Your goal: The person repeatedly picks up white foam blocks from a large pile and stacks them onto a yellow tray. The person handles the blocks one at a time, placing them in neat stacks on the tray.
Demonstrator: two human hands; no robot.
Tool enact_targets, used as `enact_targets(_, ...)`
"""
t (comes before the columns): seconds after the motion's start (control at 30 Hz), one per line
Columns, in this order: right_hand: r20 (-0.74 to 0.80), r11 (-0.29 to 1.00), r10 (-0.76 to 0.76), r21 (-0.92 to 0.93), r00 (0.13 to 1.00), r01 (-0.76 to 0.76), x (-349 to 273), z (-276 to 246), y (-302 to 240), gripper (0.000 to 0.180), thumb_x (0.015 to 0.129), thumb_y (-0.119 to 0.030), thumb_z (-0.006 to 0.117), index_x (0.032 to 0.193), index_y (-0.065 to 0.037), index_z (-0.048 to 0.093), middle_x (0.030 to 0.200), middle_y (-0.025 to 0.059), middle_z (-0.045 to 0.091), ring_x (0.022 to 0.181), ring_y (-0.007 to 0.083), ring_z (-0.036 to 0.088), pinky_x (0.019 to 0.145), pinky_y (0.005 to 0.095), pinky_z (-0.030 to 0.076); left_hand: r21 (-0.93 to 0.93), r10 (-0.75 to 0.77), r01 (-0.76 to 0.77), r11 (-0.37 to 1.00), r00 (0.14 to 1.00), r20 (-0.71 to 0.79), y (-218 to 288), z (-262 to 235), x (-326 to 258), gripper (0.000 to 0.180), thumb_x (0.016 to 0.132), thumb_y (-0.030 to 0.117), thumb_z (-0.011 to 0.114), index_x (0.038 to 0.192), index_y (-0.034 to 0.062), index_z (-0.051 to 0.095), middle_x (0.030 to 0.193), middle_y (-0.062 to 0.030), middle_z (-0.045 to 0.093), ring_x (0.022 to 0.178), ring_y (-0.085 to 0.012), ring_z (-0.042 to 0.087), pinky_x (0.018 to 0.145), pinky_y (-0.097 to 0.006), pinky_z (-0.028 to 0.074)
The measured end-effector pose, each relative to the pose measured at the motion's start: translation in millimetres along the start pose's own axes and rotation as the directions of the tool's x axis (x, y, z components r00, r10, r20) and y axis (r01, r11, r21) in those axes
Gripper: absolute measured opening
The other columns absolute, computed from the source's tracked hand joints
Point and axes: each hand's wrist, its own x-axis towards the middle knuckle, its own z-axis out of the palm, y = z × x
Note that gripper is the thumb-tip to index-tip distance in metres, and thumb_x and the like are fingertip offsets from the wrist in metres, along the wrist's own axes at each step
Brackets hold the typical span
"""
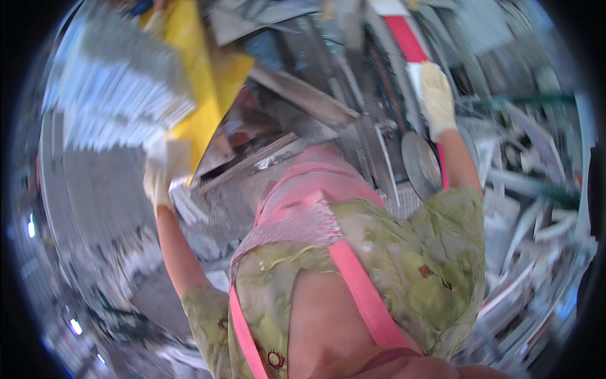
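Looking down past green blouse (404, 252) and pink apron (309, 202), reaching out wide to both sides, gloved in cream.

Upper left: see white stack (126, 88), built of many thin layers, with yellow sheet (199, 114) running along its right flank. Find left hand (158, 180) at the near end of that sheet, just below the stack's lower corner (badly blurred here). Cannot tell whether to call its fingers spread, pressed together or pinching an edge; cannot confirm a grip. Note farther up, beside the yellow sheet near the top rim, another person's gloved hand (154, 24).

Upper right: see right hand (437, 91) laid at the near part of red-and-white strip (401, 39), pointing away from the body. Read its fingers as pressed together, not spread; cannot tell whether pinching the strip (undersides hidden).

Below that wrist, note round disc (421, 163), set close to the forearm. Between the hands, see dusty beam (303, 95) lying aslant. Farther right, past the forearm, see jumbled pale heap (511, 215); at left, below the white stack, grey pile (95, 189).
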Motion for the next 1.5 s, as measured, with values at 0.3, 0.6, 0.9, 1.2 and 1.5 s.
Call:
enact_targets(0.3, 0.297, 0.715, 0.317, 0.549, 0.901, -0.433, 65.6, -61.2, -19.1, 0.041, 0.099, -0.038, 0.061, 0.129, -0.011, 0.065, 0.107, 0.0199, 0.074, 0.096, 0.0323, 0.073, 0.084, 0.0435, 0.056, -0.033, -0.142, 0.143, 0.989, 0.989, 0.043, 35.4, -25.3, -30.6, 0.085, 0.063, 0.060, 0.084, 0.122, 0.0020, 0.068, 0.110, -0.0200, 0.075, 0.103, -0.0349, 0.073, 0.087, -0.042, 0.056)
enact_targets(0.6, 0.226, -0.041, 0.112, 0.974, 0.968, -0.222, 101.0, -132.8, -359.5, 0.032, 0.098, -0.013, 0.062, 0.127, 0.001, 0.066, 0.109, 0.0134, 0.073, 0.090, 0.0223, 0.070, 0.080, 0.0351, 0.055, -0.200, -0.024, 0.013, 0.980, 0.998, -0.056, 31.4, -24.7, -38.3, 0.071, 0.068, 0.056, 0.082, 0.110, -0.0009, 0.074, 0.102, -0.0216, 0.075, 0.096, -0.0359, 0.074, 0.083, -0.042, 0.057)
enact_targets(0.9, 0.489, -0.446, 0.200, 0.817, 0.849, -0.366, 112.7, -125.0, -591.8, 0.066, 0.088, -0.025, 0.081, 0.139, 0.004, 0.049, 0.125, 0.0152, 0.065, 0.110, 0.0230, 0.065, 0.093, 0.0352, 0.053, -0.594, 0.207, -0.102, 0.798, 0.972, 0.112, -3.8, -45.7, -47.1, 0.081, 0.083, 0.060, 0.071, 0.129, -0.0046, 0.057, 0.125, -0.0279, 0.065, 0.119, -0.0381, 0.063, 0.098, -0.042, 0.049)
enact_targets(1.2, 0.229, -0.592, -0.260, 0.730, 0.938, -0.342, 112.7, -117.1, -559.0, 0.059, 0.107, -0.033, 0.047, 0.150, 0.006, 0.040, 0.148, 0.0153, 0.050, 0.133, 0.0245, 0.051, 0.115, 0.0355, 0.038, -0.848, 0.214, -0.132, 0.514, 0.977, -0.022, -21.5, -20.5, -57.7, 0.069, 0.093, 0.050, 0.065, 0.135, -0.0034, 0.054, 0.133, -0.0282, 0.060, 0.121, -0.0378, 0.060, 0.099, -0.044, 0.046)
enact_targets(1.5, 0.172, -0.383, -0.722, 0.707, 0.670, -0.594, 210.8, -92.2, -516.3, 0.072, 0.110, -0.053, 0.029, 0.151, 0.005, 0.042, 0.157, 0.0172, 0.044, 0.145, 0.0274, 0.041, 0.124, 0.0393, 0.026, -0.969, -0.252, -0.043, -0.245, 0.967, 0.021, 21.8, 39.1, -91.7, 0.070, 0.103, 0.041, 0.051, 0.153, -0.0028, 0.032, 0.117, -0.0204, 0.059, 0.095, -0.0259, 0.064, 0.086, -0.039, 0.051)
